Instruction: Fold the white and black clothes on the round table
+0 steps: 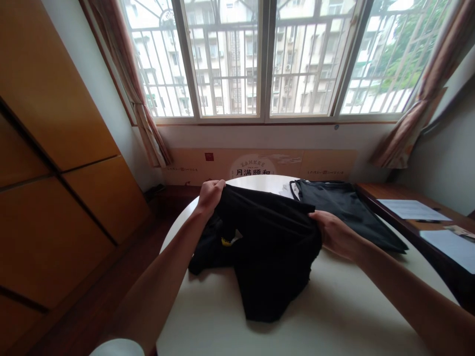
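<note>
A black garment hangs crumpled over the round white table, partly lifted off it. My left hand is closed on the garment's far left edge. My right hand grips its right edge, fingers wrapped into the cloth. A small yellow tag shows in a fold near the left. A second black garment lies flat at the table's far right, apart from both hands.
A dark wooden desk with papers adjoins the table on the right. Wooden cabinets fill the left wall. A barred window with curtains is ahead, a printed cardboard panel below it.
</note>
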A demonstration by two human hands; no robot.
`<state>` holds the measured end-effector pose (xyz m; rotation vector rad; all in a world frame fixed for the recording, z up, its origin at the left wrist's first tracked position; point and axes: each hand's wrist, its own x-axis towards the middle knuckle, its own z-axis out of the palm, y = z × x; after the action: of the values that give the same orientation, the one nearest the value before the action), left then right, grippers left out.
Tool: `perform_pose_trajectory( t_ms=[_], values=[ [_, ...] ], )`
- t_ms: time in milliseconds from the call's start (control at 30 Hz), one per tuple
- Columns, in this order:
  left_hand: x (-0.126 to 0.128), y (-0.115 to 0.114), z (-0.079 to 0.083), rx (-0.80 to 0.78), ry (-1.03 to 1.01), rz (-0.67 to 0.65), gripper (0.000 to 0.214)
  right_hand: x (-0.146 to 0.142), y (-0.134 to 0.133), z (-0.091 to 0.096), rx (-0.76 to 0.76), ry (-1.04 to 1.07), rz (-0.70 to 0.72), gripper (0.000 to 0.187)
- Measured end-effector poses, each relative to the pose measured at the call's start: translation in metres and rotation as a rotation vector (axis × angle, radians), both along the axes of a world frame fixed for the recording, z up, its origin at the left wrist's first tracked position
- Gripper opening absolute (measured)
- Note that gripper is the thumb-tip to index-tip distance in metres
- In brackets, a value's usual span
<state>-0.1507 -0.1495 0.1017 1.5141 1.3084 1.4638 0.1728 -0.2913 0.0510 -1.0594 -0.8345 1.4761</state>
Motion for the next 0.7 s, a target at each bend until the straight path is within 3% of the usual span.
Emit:
perform_pose_trajectory(
  t_ms=[100,200,300,400,433,500,600,700],
  values=[
    [-0.006,0.008,-0.003,0.081,0.065,0.066,0.033,-0.005,-0.004,0.000,0.032,-0.027,0.068,0.018],
    [-0.020,0.019,-0.006,0.140,0.199,0.173,0.027,-0.006,-0.005,-0.009,0.084,-0.150,0.260,0.038],
    [-0.033,0.028,-0.010,0.126,0.432,0.262,0.022,-0.005,-0.001,-0.023,0.159,-0.345,0.407,0.037],
    [-0.035,0.029,-0.016,0.032,0.681,0.305,0.012,-0.007,-0.001,-0.030,0.134,-0.435,0.397,0.043],
    [-0.032,0.028,-0.019,0.035,0.751,0.299,0.019,-0.009,-0.002,-0.030,0.117,-0.425,0.374,0.046],
    [-0.019,0.021,-0.025,0.146,0.845,0.185,0.039,-0.013,-0.006,-0.026,0.106,-0.390,0.322,0.051],
    [0.006,0.008,-0.035,0.290,0.838,-0.231,0.050,-0.019,-0.012,-0.018,0.145,-0.379,0.308,0.053],
    [0.024,-0.001,-0.045,0.148,0.832,-0.534,0.053,-0.023,-0.015,-0.014,0.174,-0.388,0.371,0.056]
  ],
)
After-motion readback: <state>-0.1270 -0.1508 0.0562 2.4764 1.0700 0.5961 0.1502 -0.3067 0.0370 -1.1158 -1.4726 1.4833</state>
